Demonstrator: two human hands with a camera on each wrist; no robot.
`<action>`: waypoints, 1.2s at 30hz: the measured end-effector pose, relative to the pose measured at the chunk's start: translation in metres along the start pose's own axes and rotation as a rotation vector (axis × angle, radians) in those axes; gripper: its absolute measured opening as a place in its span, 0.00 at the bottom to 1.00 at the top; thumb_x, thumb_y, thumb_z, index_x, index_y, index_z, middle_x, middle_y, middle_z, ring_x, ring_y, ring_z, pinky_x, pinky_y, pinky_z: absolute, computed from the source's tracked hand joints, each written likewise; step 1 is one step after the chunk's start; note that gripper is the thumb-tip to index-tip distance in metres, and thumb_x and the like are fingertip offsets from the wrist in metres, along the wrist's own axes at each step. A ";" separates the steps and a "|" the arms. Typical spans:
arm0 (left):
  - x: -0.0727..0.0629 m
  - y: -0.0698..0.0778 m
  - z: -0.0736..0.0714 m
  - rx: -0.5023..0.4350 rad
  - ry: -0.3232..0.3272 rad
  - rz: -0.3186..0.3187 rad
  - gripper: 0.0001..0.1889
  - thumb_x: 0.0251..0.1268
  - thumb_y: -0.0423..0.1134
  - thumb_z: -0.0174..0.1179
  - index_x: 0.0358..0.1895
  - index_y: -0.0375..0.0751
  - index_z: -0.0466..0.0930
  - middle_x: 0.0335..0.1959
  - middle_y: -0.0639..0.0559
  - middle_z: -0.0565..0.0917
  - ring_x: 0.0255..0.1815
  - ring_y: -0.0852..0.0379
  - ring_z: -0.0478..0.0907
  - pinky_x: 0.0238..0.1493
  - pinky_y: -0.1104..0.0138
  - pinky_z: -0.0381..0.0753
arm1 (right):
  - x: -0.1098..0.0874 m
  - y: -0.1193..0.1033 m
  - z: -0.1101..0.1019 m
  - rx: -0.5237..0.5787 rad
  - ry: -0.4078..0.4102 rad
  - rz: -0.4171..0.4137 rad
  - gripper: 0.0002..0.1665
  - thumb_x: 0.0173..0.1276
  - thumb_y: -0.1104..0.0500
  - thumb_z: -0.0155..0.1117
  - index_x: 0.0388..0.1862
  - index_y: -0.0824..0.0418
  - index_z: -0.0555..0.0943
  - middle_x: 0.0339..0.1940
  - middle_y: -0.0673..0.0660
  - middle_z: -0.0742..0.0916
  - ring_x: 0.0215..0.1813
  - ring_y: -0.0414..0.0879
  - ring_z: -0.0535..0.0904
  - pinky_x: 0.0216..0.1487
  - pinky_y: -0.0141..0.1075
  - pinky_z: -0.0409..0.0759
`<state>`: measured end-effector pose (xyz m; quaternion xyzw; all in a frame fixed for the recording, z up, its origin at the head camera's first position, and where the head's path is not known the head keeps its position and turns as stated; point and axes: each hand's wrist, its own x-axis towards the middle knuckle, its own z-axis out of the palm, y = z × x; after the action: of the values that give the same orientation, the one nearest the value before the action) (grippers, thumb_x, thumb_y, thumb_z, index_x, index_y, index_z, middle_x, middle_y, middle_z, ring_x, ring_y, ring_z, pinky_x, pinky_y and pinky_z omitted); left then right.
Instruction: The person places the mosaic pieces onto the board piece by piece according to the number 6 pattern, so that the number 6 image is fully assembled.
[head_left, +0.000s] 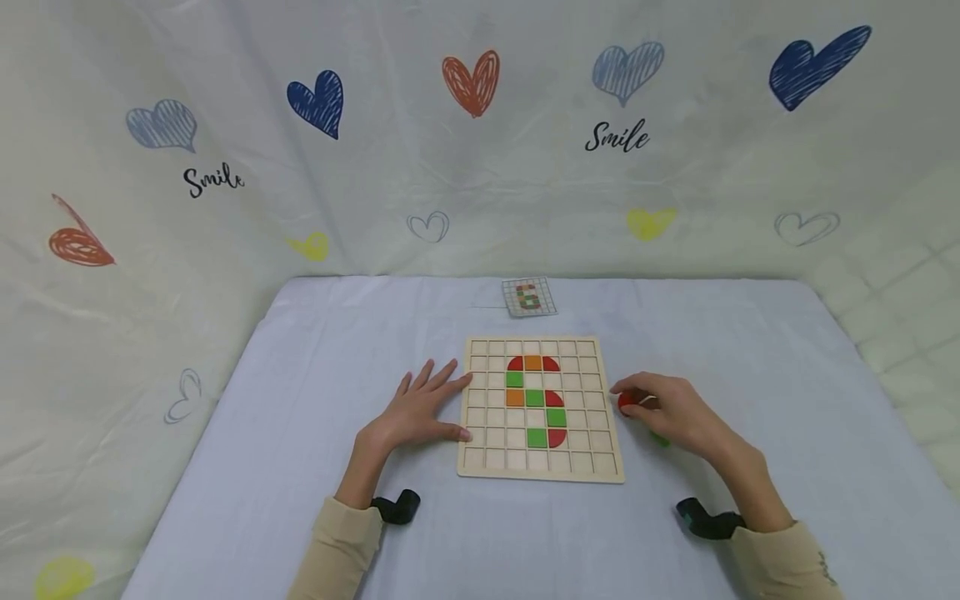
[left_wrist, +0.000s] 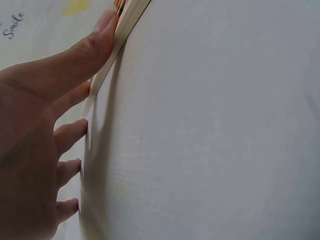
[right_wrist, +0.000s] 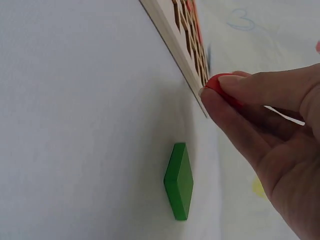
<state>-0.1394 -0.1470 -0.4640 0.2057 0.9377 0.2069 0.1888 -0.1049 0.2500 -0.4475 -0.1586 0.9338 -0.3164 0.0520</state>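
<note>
A wooden grid board (head_left: 487, 458) lies on the table with red, orange and green pieces set in its squares. My left hand (head_left: 412, 414) spreads its fingers beside the board's left edge; thumb and index fingertip touch that edge. Just off the right edge, my right hand (head_left: 675, 412) pinches a red block (right_wrist: 220, 86) between thumb and fingers; its rounded side shows in the right wrist view. A green block (right_wrist: 179, 182) lies on the cloth under the right hand, mostly hidden by it in the head view.
Behind the board lies a small pattern card (head_left: 529, 297) printed with a grid and coloured shapes. A white cloth covers the table (head_left: 360, 333), and a curtain (head_left: 480, 167) with hearts hangs at the back. Each wrist wears a black camera mount (head_left: 405, 507).
</note>
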 end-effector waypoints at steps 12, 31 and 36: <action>0.001 -0.004 0.001 -0.001 0.002 0.004 0.49 0.57 0.62 0.72 0.82 0.61 0.59 0.86 0.53 0.49 0.87 0.41 0.34 0.81 0.36 0.35 | 0.015 -0.017 0.011 0.103 -0.062 -0.037 0.11 0.66 0.67 0.72 0.48 0.62 0.87 0.43 0.53 0.89 0.44 0.46 0.85 0.49 0.43 0.89; 0.002 -0.004 0.001 0.006 -0.005 0.002 0.49 0.58 0.63 0.72 0.82 0.61 0.58 0.86 0.53 0.48 0.87 0.41 0.34 0.82 0.37 0.35 | 0.039 -0.047 0.044 0.195 -0.147 -0.203 0.11 0.66 0.67 0.72 0.48 0.63 0.89 0.41 0.51 0.90 0.42 0.40 0.84 0.47 0.33 0.88; 0.002 -0.003 0.000 0.005 -0.007 0.000 0.49 0.58 0.63 0.72 0.82 0.61 0.58 0.86 0.53 0.48 0.87 0.41 0.34 0.82 0.37 0.34 | 0.043 -0.059 0.054 0.181 -0.168 -0.197 0.11 0.67 0.66 0.72 0.48 0.62 0.89 0.41 0.49 0.90 0.41 0.39 0.83 0.49 0.34 0.87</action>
<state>-0.1419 -0.1482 -0.4661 0.2070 0.9375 0.2039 0.1917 -0.1192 0.1606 -0.4541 -0.2701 0.8738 -0.3883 0.1129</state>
